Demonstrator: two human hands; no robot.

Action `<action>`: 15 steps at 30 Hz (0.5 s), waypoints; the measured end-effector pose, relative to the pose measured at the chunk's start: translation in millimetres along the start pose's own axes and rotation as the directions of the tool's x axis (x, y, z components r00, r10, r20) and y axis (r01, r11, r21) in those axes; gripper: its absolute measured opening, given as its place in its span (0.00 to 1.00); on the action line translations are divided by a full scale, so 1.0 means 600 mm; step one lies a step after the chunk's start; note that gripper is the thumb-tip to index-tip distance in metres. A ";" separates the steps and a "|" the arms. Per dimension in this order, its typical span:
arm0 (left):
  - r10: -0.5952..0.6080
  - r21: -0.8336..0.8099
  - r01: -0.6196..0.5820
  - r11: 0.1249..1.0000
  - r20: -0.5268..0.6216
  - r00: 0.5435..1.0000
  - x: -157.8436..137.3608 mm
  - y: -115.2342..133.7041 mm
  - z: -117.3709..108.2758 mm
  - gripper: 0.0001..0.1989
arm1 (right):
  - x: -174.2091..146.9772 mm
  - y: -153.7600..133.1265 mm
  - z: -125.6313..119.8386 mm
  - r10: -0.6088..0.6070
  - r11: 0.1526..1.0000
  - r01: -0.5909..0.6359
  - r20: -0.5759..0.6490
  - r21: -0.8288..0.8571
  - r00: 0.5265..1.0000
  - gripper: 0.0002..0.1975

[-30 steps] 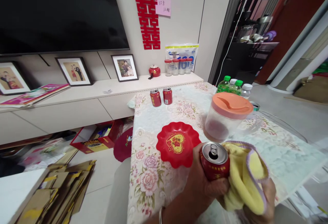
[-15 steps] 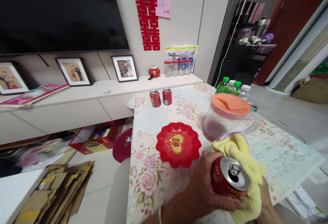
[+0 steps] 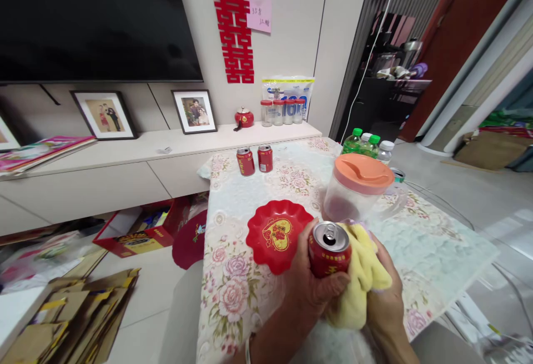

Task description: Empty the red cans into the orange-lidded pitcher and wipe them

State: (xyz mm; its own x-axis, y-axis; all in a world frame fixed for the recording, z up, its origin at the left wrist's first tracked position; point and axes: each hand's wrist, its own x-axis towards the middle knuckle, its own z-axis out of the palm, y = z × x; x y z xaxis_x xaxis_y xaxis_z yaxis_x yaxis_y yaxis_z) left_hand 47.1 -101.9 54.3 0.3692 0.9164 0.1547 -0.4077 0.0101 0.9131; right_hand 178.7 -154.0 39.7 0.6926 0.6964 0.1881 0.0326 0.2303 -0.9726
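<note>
My left hand [image 3: 306, 278] is wrapped round a red drink can [image 3: 330, 258], whose silver top has an opened mouth and faces up toward me. A yellow cloth [image 3: 358, 275] presses against the can's right side. My right hand [image 3: 385, 292] grips that cloth from the right, with some of its fingers hidden behind the folds. Just left of the can, a red scalloped plate [image 3: 260, 242] with a gold heart lies on the floral tablecloth [image 3: 233, 292]. Behind my hands stands a clear plastic pitcher [image 3: 339, 197] with an orange lid [image 3: 364, 171].
Two red cans, the left one [image 3: 245, 162] and the right one [image 3: 265, 158], stand at the table's far left. Bottles with green and white caps [image 3: 357, 141] stand behind the pitcher. Beyond the table runs a low cabinet [image 3: 125, 167]. Flattened cardboard [image 3: 91, 308] lies on the floor at left.
The can, cloth and both hands have moved left and up in view, nearer the plate, and the can is more upright. My right hand shows more now. The view has shifted slightly right.
</note>
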 end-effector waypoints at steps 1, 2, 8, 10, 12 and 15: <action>0.012 -0.018 -0.012 1.000 0.001 1.000 0.002 -0.005 -0.003 0.57 | -0.005 0.000 -0.002 -0.095 0.994 0.095 -0.005 -0.045 0.995 0.26; 0.028 -0.020 -0.028 0.999 -0.008 1.000 0.004 -0.010 -0.005 0.56 | -0.009 -0.003 -0.004 -0.203 0.975 0.202 0.005 -0.091 0.979 0.23; 0.047 0.023 -0.046 0.999 -0.005 0.999 0.006 -0.007 -0.005 0.48 | -0.026 -0.034 -0.004 -0.643 0.651 0.707 0.293 -0.277 0.708 0.32; 0.027 0.034 -0.028 0.999 0.022 0.999 0.001 0.001 -0.003 0.45 | -0.027 -0.036 -0.001 -0.675 0.585 0.745 0.316 -0.321 0.666 0.37; 0.037 0.060 -0.040 0.997 0.045 0.998 -0.003 0.008 -0.001 0.42 | -0.026 -0.031 0.000 -0.651 0.634 0.704 0.271 -0.321 0.709 0.37; 0.073 0.081 -0.081 0.993 0.101 0.992 -0.006 0.017 0.001 0.41 | -0.020 -0.019 0.001 -0.458 0.857 0.475 0.128 -0.200 0.880 0.30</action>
State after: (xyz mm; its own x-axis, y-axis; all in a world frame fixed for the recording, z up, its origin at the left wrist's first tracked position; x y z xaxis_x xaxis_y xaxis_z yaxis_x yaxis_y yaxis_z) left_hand 42.3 -105.5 63.2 0.4211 0.8694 0.2584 -0.3672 -0.0971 0.9251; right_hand 169.8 -164.6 48.7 0.5019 0.5942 0.6284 0.5012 0.3924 -0.7713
